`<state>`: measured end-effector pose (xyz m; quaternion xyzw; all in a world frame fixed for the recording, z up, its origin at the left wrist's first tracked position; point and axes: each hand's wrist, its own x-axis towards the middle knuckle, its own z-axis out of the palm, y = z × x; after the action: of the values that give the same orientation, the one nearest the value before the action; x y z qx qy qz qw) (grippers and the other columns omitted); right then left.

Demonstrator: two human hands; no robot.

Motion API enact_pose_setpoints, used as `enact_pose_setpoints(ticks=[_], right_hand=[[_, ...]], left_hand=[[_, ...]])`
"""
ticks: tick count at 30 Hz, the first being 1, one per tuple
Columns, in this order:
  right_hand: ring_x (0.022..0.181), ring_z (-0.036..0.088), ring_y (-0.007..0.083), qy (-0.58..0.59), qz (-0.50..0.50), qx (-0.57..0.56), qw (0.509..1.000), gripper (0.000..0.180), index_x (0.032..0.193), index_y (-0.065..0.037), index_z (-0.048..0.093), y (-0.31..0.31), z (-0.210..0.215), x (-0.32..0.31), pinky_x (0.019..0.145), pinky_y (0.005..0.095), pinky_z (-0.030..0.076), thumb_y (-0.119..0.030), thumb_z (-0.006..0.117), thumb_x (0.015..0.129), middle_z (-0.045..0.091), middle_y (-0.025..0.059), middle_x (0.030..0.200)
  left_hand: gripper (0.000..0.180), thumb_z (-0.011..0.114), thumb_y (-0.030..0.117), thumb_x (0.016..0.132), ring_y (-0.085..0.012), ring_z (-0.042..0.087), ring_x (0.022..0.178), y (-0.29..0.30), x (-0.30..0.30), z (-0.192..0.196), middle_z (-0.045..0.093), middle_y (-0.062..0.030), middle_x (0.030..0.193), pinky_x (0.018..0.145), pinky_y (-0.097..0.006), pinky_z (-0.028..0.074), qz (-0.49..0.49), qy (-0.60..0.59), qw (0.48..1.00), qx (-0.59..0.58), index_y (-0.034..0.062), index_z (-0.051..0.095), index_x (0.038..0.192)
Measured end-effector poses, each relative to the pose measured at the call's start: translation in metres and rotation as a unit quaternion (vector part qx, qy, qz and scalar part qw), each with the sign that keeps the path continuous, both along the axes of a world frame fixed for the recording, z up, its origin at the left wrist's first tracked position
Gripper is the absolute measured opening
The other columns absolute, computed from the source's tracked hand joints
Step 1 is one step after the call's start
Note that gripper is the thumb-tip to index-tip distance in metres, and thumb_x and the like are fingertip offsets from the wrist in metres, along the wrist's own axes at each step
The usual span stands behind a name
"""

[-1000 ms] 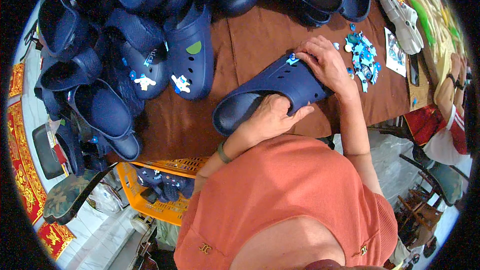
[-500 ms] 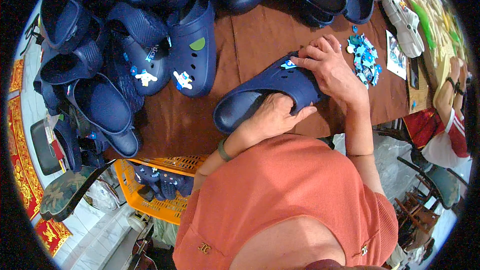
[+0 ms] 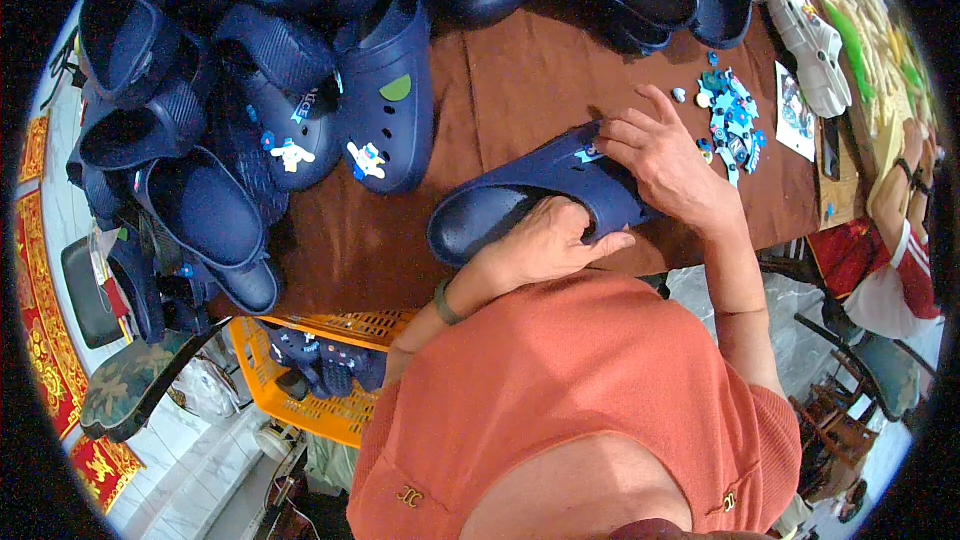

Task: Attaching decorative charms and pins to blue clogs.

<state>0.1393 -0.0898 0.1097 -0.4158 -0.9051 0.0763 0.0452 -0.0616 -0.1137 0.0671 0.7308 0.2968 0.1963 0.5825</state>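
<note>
Lying on its side near the front edge of the brown cloth-covered surface [image 3: 520, 90]: one navy-blue foam clog with a perforated toe [image 3: 530, 202]. Left hand [image 3: 545, 240] curled over the heel rim, fingers closed around the edge and thumb tucked inside, gripping the clog. Right hand [image 3: 665, 165] resting on the toe end, fingers loosely spread, fingertips pressing a small pale-blue charm [image 3: 587, 152] against the upper (whether pinched or merely pushed, cannot tell). Just to the right, a scatter of small blue and white shoe charms [image 3: 730, 115]. Further left, a heap of matching navy clogs [image 3: 260, 110], some already decorated. Below the edge, an orange plastic crate [image 3: 300, 380].

Likely light, springy and somewhat grippy rather than slick; bends under pressure, so best braced at the thick heel rim or sole edge while pushing at the holes. Not fragile, though the tiny charms are easy to drop.
</note>
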Motion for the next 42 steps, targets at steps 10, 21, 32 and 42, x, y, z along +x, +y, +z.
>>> enact_pose_setpoints(ticks=[10, 21, 32, 42], right_hand=[[0.115, 0.056, 0.0233, 0.078, -0.044, -0.025, 0.996, 0.043, 0.117, -0.007, 0.065, -0.007, -0.010, 0.016, 0.113, 0.0534, 0.023, -0.004, 0.058, 0.074, 0.063, 0.0075, 0.111], [0.110, 0.058, 0.0262, 0.247, -0.050, -0.124, 0.960, 0.021, 0.108, -0.008, 0.069, 0.006, -0.021, 0.031, 0.103, 0.0427, 0.035, -0.015, 0.063, 0.089, 0.065, 0.0082, 0.106], [0.102, 0.059, 0.0360, 0.112, -0.054, -0.064, 0.990, 0.027, 0.109, -0.006, 0.064, 0.040, -0.015, 0.011, 0.085, 0.0452, 0.048, -0.010, 0.062, 0.082, 0.062, 0.0144, 0.103], [0.108, 0.058, 0.0355, -0.042, 0.102, -0.046, 0.993, 0.024, 0.102, 0.000, 0.062, 0.086, -0.050, -0.017, 0.087, 0.0443, 0.049, -0.015, 0.063, 0.085, 0.062, 0.0168, 0.114]], left_hand=[[0.046, 0.067, 0.039, 0.088, -0.0434, 0.060, 0.099, 0.002, 0.000, 0.000, 0.064, -0.0265, 0.105, 0.088, -0.047, 0.047, 0.001, -0.018, 1.000, 0.007, -0.0017, 0.063, 0.108], [0.043, 0.068, 0.039, 0.088, -0.0395, 0.062, 0.098, 0.002, 0.000, 0.000, 0.066, -0.0221, 0.103, 0.089, -0.044, 0.047, -0.020, 0.011, 0.998, -0.058, 0.0017, 0.065, 0.108], [0.040, 0.069, 0.036, 0.087, -0.0395, 0.062, 0.096, 0.003, 0.000, 0.004, 0.066, -0.0214, 0.101, 0.087, -0.044, 0.047, -0.006, -0.005, 1.000, -0.007, 0.0005, 0.064, 0.104], [0.045, 0.066, 0.039, 0.089, -0.0413, 0.060, 0.098, 0.003, 0.000, 0.005, 0.065, -0.0248, 0.102, 0.088, -0.044, 0.047, -0.023, -0.008, 0.999, -0.034, -0.0027, 0.063, 0.104]])
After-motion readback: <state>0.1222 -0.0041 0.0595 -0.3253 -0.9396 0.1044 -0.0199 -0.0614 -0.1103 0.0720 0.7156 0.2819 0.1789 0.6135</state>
